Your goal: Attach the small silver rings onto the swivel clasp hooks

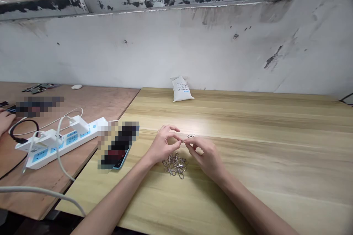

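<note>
My left hand (163,145) and my right hand (205,156) meet fingertip to fingertip over a light wooden table (248,161). Between the fingertips I pinch something tiny and metallic; it is too small to make out. A single silver clasp (191,136) lies on the table just beyond my right fingertips. Below and between my hands sits a pile of several silver metal clasps (175,163).
A small white bag (181,89) stands at the back by the wall. A phone (118,150) lies left of my hands. On the neighbouring brown table, a white power strip (63,140) with chargers and cables. Another person's hand (4,120) shows at the far left.
</note>
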Action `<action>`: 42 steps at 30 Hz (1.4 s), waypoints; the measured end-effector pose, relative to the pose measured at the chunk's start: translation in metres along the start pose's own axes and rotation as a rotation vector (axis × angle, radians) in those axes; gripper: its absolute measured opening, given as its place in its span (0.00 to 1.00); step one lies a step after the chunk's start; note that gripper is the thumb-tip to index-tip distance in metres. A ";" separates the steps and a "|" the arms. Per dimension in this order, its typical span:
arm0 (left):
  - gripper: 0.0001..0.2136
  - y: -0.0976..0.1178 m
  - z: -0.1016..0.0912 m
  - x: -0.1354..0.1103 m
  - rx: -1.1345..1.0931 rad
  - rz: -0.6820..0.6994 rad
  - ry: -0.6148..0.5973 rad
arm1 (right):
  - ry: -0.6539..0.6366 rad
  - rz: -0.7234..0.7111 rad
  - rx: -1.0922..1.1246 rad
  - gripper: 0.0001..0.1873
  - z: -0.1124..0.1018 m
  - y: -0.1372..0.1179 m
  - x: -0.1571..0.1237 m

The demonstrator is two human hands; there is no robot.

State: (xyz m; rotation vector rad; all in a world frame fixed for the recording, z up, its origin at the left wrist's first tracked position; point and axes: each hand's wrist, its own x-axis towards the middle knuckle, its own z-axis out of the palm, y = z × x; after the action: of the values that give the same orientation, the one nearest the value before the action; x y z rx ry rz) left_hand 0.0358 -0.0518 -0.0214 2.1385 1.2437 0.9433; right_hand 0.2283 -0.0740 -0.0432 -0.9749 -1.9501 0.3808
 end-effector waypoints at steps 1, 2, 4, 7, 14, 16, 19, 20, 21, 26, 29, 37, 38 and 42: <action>0.04 0.000 -0.001 0.000 0.071 0.020 0.033 | -0.017 -0.085 -0.066 0.09 -0.002 0.000 0.001; 0.04 0.000 -0.001 0.000 0.146 0.047 0.068 | -0.030 -0.155 -0.120 0.09 -0.004 0.001 0.001; 0.04 0.000 -0.002 -0.001 0.280 0.103 0.125 | -0.034 -0.190 -0.159 0.10 -0.008 0.001 0.003; 0.04 0.001 -0.002 -0.002 0.356 0.169 0.153 | -0.028 -0.041 -0.077 0.09 -0.011 0.002 0.006; 0.05 0.010 -0.002 -0.006 0.302 0.293 0.176 | -0.243 0.021 0.162 0.10 -0.013 -0.001 0.010; 0.04 0.011 -0.003 -0.006 0.312 0.293 0.181 | -0.277 0.009 0.093 0.10 -0.017 0.003 0.011; 0.05 0.010 -0.001 -0.005 0.292 0.232 0.113 | -0.227 -0.085 -0.158 0.10 -0.025 0.011 0.013; 0.05 0.008 0.001 -0.005 0.272 0.199 0.077 | -0.181 -0.127 -0.231 0.10 -0.026 0.012 0.013; 0.05 0.007 0.002 -0.005 0.252 0.169 0.040 | -0.133 -0.168 -0.282 0.09 -0.025 0.011 0.012; 0.02 -0.003 0.005 -0.004 0.295 0.203 -0.125 | -0.126 -0.377 -0.292 0.12 -0.007 -0.009 0.008; 0.04 -0.008 -0.006 -0.002 0.407 0.179 -0.044 | -0.114 -0.338 -0.255 0.12 -0.004 -0.004 0.008; 0.05 -0.033 -0.035 0.004 0.561 0.100 0.030 | -0.093 0.021 -0.362 0.12 -0.018 0.053 0.012; 0.05 -0.036 -0.036 0.004 0.574 0.101 0.027 | -0.116 0.028 -0.386 0.12 -0.018 0.053 0.013; 0.06 -0.044 -0.037 0.005 0.585 0.101 0.010 | -0.164 0.030 -0.478 0.12 -0.016 0.048 0.012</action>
State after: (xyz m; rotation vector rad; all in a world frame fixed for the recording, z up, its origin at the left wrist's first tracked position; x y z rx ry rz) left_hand -0.0145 -0.0245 -0.0263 2.6595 1.5728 0.6808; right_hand 0.2609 -0.0355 -0.0562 -1.3083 -2.2311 0.0036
